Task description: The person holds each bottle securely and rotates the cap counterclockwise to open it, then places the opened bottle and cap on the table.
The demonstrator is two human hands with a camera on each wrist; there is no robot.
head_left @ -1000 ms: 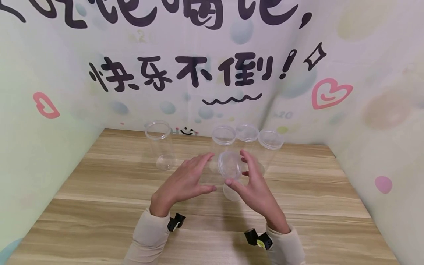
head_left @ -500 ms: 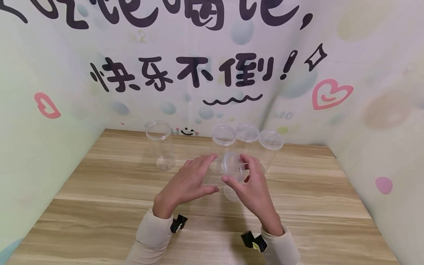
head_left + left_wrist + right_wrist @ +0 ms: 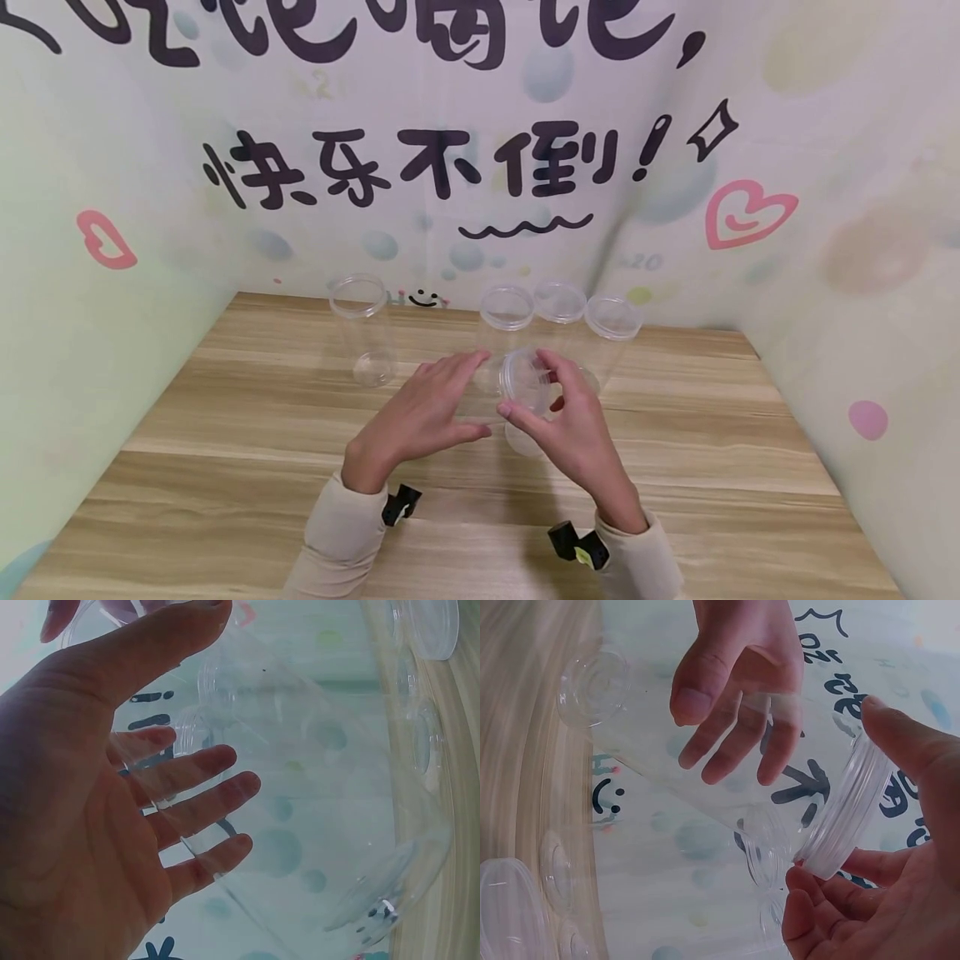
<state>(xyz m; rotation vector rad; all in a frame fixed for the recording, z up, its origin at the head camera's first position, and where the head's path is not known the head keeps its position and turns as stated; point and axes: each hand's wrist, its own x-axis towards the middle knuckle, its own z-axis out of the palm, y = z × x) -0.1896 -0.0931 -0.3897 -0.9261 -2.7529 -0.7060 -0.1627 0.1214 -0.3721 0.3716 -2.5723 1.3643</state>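
Note:
Between the two hands hangs a tall clear plastic jar (image 3: 694, 776), tilted above the table, with its round base lowest. My left hand (image 3: 423, 404) holds it around the body, thumb on one side and fingers seen through the plastic in the left wrist view. The right hand (image 3: 573, 425) grips the ribbed clear screw lid (image 3: 847, 810) at the raised end, with its thumb on one edge and curled fingers at the opposite edge. A translucent round lid (image 3: 523, 437) lies on the table below the hands, partly covered by the right thumb in the head view.
One clear jar (image 3: 363, 333) stands at the back left of the wooden table (image 3: 247, 483). Three more upright clear jars (image 3: 507, 308) are grouped behind the hands. A printed cloth wall (image 3: 420, 250) encloses the table at the back and sides.
My right hand has come in from the right and its fingers now wrap the lid. The jar's lid end has turned to face more to the side; the left hand has barely shifted.

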